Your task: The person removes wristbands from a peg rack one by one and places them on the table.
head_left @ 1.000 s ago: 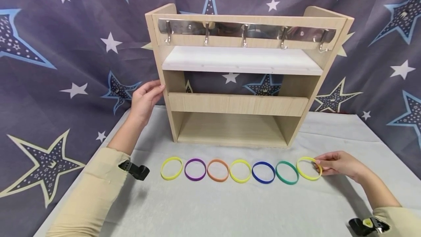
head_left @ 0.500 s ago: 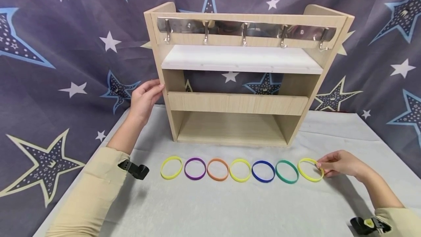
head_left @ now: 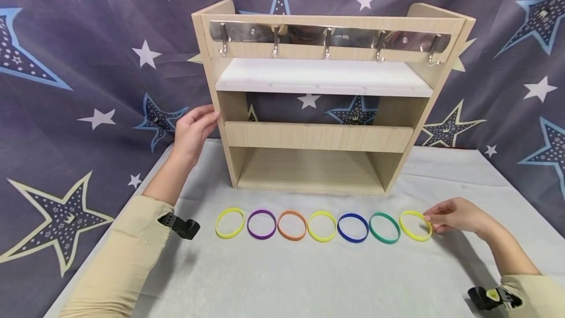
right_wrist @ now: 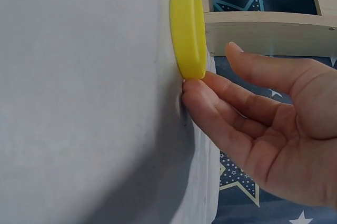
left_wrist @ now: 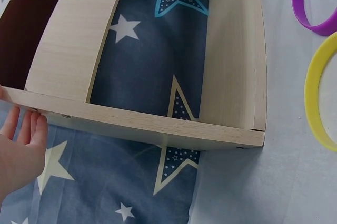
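My right hand [head_left: 459, 217] is at the right end of a row of silicone wristbands, its fingertips touching the right edge of a yellow wristband [head_left: 415, 225] on the table. In the right wrist view, fingertips [right_wrist: 197, 95] meet that wristband [right_wrist: 185, 29] while the thumb stands apart from it. My left hand [head_left: 192, 129] rests against the left side panel of a wooden shelf unit [head_left: 318, 136]; in the left wrist view its straight fingers [left_wrist: 37, 129] touch the panel's outer face. Leftwards from the yellow one lie green [head_left: 385, 228], blue [head_left: 353, 228], yellow [head_left: 321, 226], orange [head_left: 292, 225], purple [head_left: 262, 225] and yellow [head_left: 230, 223] wristbands.
A metal rail with several hooks [head_left: 327, 43] runs across the top front of the unit, above a white shelf [head_left: 324, 77]. Behind stands a star-patterned cloth backdrop [head_left: 110, 38]. A pale cloth covers the table [head_left: 309, 278] under everything.
The rightmost yellow wristband shifts slightly right, then slightly back left, under my right fingertips. My left hand stays on the shelf unit's side. The head view tilts a little.
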Action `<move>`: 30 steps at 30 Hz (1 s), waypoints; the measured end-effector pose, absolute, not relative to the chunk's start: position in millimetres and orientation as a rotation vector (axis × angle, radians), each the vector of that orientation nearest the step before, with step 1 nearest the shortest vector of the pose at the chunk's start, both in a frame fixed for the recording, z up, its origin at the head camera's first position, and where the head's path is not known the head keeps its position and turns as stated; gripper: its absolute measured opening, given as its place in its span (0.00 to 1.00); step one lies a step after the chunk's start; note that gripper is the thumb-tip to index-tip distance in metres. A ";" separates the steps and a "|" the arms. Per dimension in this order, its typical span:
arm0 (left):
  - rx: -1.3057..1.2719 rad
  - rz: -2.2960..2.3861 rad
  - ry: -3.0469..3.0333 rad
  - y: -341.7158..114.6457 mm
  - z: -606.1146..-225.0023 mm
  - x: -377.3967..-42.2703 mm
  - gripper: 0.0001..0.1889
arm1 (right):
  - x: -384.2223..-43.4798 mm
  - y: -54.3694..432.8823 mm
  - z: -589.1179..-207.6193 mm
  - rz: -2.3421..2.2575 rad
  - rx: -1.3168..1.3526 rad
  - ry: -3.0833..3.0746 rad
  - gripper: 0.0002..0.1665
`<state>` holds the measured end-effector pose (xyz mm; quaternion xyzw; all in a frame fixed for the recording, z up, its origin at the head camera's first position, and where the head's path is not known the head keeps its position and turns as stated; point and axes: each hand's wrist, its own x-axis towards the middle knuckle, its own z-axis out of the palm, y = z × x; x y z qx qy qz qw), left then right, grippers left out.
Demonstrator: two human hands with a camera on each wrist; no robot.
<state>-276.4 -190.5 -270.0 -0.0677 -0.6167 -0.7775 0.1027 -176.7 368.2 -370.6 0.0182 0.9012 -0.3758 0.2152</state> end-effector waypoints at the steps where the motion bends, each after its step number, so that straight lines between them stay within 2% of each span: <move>1: -0.200 -2.296 -1.819 -190.5 -269.9 -276.5 0.06 | -177.0 368.9 -370.7 -1.049 0.048 2.494 0.28; 11: -0.209 -2.282 -1.817 -190.3 -269.2 -276.3 0.06 | -177.3 374.6 -370.7 -1.142 0.009 2.496 0.34; 18: -0.244 -2.129 -1.901 -192.0 -271.9 -274.3 0.06 | -175.9 372.5 -362.1 -1.107 -0.051 2.666 0.33; 25: -0.180 -1.783 -2.116 -208.7 -279.3 -266.3 0.21 | -180.4 368.1 -347.4 -1.108 -0.063 2.850 0.34; 30: -0.154 -1.544 -2.244 -226.7 -283.2 -261.1 0.23 | -188.7 363.3 -329.7 -0.948 -0.067 2.982 0.36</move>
